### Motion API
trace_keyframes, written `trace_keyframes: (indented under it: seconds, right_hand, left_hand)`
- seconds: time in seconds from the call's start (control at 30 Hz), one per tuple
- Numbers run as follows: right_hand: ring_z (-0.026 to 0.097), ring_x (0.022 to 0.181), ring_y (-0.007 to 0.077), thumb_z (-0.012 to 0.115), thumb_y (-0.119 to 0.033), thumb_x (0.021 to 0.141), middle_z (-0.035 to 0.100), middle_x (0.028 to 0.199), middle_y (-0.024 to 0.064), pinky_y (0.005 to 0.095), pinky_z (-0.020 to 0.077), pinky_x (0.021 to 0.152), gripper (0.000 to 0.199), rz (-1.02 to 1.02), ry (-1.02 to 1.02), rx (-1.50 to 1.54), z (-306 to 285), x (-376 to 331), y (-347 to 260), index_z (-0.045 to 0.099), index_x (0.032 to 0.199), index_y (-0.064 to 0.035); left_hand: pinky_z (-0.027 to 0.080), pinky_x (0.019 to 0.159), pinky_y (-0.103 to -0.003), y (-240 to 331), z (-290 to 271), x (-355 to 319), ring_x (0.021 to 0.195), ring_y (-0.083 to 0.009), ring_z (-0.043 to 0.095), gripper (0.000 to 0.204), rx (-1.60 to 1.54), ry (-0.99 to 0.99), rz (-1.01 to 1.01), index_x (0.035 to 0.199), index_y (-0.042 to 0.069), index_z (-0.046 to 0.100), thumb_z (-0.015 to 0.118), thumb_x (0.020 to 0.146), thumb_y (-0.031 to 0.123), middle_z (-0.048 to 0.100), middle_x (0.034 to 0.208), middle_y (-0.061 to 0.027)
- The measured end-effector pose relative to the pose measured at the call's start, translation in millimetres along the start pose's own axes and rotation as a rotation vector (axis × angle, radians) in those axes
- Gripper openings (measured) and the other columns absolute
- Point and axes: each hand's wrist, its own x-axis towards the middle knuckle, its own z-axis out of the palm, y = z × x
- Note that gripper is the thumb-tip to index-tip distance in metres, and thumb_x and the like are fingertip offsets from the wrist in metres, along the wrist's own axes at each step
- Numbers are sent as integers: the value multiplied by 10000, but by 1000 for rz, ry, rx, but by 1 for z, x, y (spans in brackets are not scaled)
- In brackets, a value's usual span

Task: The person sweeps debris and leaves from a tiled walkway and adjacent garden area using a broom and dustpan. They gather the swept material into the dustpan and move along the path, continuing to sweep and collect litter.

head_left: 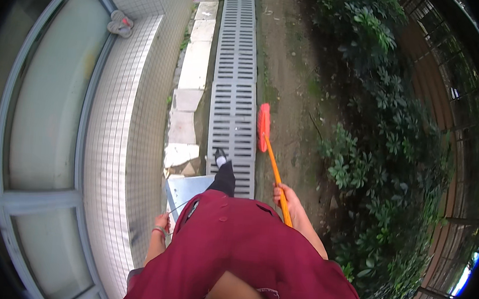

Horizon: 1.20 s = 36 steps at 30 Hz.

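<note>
My right hand is closed around the orange handle of a broom. The broom's red head is out ahead, beside the right edge of the drain grating. At my left side, my left hand is closed on a thin rod. That rod runs to a silvery metal dustpan, partly hidden behind my maroon clothing. One foot in a dark shoe is on the grating, below a dark trouser leg.
A grey slotted drain grating runs straight ahead. Pale stone slabs and a tiled wall ledge with windows line the left. Bare soil and leafy bushes lie right. Shoes rest on the ledge.
</note>
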Motion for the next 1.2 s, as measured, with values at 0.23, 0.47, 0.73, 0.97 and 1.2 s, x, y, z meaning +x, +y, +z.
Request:
trace_keyframes:
  seconds: [0.23,0.47,0.73,0.97,1.2]
  right_hand:
    - [306,366,44,429,-187,852,361,518,-25,213,280,343,163,-189,116,-432,149,24,-94,446,947,-56]
    - [356,374,63,468,-157,832,414,538,-12,213,296,339,98,-285,194,-808,265,125,-206,446,829,-62]
    - [440,411,96,473,-187,829,482,580,29,220,358,375,256,-718,160,-1484,453,214,-408,460,1040,-44]
    - [410,390,100,421,-355,858,456,538,24,248,345,340,312,-284,120,-1110,561,281,-537,481,917,-55]
    - [328,331,90,420,-380,849,369,464,-2,249,288,304,347,-355,332,-1406,642,421,-618,467,774,-44]
  left_hand:
    - [343,428,-279,199,16,115,443,-138,452,339,293,-78,269,593,80,520,468,788,352,503,525,-33]
    - [322,353,-244,400,59,205,382,-123,406,266,-159,-149,-61,661,69,480,495,799,295,440,505,-15]
    - [304,357,-235,631,63,285,387,-102,373,296,-35,-41,46,631,84,474,467,815,316,434,503,-3]
    - [305,341,-236,776,74,372,406,-93,397,323,-187,74,124,665,90,509,459,822,368,459,522,0]
    - [323,400,-222,892,103,506,437,-87,406,318,-278,51,69,693,73,520,434,838,343,462,528,1]
